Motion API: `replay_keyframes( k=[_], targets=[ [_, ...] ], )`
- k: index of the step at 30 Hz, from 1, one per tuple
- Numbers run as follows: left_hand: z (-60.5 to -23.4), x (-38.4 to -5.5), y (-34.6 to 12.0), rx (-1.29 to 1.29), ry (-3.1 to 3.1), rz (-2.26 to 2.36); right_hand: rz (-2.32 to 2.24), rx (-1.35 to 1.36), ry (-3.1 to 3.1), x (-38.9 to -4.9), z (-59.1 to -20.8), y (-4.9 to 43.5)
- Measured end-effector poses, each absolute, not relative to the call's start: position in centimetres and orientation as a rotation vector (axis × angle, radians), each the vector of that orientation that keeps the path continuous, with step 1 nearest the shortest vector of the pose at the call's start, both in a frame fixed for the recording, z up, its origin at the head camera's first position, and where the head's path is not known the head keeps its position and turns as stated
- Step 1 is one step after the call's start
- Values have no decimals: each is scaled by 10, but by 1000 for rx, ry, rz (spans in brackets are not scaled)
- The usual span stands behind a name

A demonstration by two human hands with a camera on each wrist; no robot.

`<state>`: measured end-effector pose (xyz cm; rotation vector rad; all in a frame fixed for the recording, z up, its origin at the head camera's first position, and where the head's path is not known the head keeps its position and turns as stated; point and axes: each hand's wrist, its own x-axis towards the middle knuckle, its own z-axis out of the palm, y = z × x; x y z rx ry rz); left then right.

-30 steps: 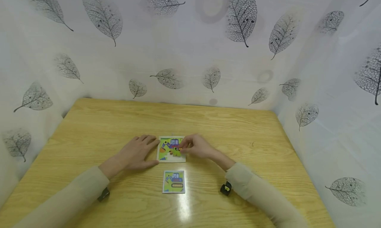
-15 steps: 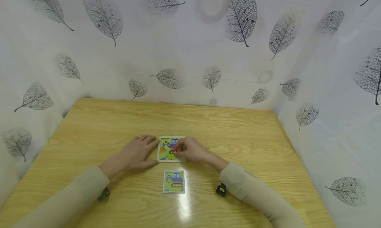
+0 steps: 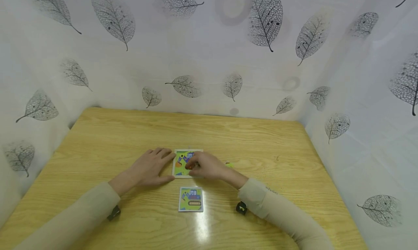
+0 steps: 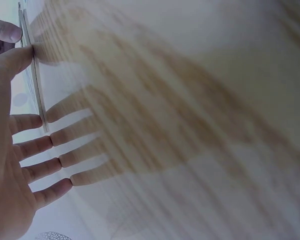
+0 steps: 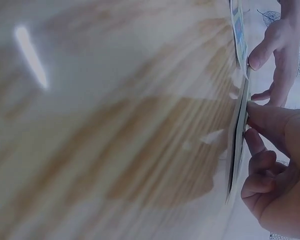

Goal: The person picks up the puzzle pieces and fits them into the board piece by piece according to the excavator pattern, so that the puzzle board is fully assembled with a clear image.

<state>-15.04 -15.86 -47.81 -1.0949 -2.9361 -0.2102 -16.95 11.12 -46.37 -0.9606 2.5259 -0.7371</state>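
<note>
In the head view, a picture puzzle board [image 3: 179, 171] with a pale frame and a digger design lies mid-table. My left hand [image 3: 151, 168] rests flat at its left edge, fingers spread and thumb at the near corner. In the left wrist view those fingertips touch the tabletop beside the board. My right hand [image 3: 209, 165] is over the board's right half, thumb and forefinger curled around a small puzzle piece [image 3: 189, 167] that shows reddish-orange, low at the surface. The right wrist view has these fingertips right at the board, other fingers curled. The hand hides most of the piece.
A smaller square card [image 3: 191, 199] with the same digger picture lies on the near side of the board. Past my right wrist, a green puzzle piece [image 3: 229, 165] lies on the wooden table [image 3: 261, 144]. A leaf-patterned curtain [image 3: 209, 54] surrounds the table.
My right hand has moved left and slightly nearer over the board, bringing the piece to its middle. The green piece has come into view behind the wrist. The left hand stays put.
</note>
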Motion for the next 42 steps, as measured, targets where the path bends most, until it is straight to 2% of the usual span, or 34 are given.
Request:
replay_keyframes(
  k=[13,29,42],
  targets=[
    [-475,-149,-158,-1095,-2939,-208,-621,-1052,2541,-168,-458,116],
    [-475,-148,-157,-1080,-2960,-215,-744,-841,2550,-174,-450,204],
    [-474,-149,-158,-1080,-2966,-209,-694,-838,2561,-167,-451,240]
  ],
)
